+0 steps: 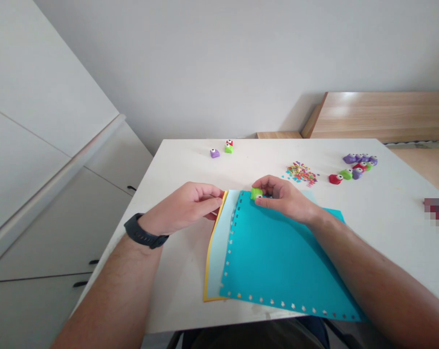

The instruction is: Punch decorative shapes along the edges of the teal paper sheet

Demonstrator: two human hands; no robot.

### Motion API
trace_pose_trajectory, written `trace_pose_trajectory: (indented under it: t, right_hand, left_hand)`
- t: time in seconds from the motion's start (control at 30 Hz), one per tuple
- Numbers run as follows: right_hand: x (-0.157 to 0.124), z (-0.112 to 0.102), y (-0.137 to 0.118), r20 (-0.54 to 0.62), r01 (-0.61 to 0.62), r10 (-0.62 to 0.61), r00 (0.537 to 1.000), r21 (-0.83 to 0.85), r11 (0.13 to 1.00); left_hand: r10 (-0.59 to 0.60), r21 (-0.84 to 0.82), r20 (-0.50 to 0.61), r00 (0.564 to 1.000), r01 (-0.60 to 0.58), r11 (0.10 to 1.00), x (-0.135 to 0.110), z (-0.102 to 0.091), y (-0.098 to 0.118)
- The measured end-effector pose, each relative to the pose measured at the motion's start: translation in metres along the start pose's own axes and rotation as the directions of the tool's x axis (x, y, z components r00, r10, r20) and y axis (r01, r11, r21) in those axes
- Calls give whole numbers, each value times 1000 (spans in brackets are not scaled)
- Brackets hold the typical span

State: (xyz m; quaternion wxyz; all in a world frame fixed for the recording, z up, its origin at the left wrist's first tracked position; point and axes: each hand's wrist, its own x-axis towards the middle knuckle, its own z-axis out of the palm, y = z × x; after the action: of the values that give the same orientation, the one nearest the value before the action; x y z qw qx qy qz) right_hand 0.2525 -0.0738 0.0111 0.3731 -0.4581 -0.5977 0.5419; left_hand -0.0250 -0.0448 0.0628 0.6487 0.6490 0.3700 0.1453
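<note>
My right hand [277,196] closes its thumb and fingers round a small green craft punch [256,194] with a cartoon eye. That punch is at the top edge of a turquoise sheet of paper [277,261]. Small shaped holes run along the sheet's left and bottom edges. Beneath it lie a light blue sheet [215,261] and a yellow sheet [206,276], offset to the left. My left hand [190,206], below a dark wristband, pinches the upper left edge of the paper stack between thumb and fingers.
Multicoloured paper confetti [302,173] lies beyond my right hand. Several punches stand at the right, including a red punch [336,179]. At the back left are a purple punch [214,153], a green punch [228,148] and a red one. White cabinets [59,218] flank the table.
</note>
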Motion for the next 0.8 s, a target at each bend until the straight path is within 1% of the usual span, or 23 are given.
trace_pose_trajectory:
  t: [0.57, 0.8]
  right_hand:
    - [-1, 0, 0, 3, 10, -10, 1000, -10, 1000]
    - [-1, 0, 0, -1, 6, -6, 1000, -12, 1000]
  left_hand:
    - [-37, 17, -45, 998, 38, 999, 2, 3, -2]
    - [-50, 11, -60, 997, 51, 999, 3, 2, -7]
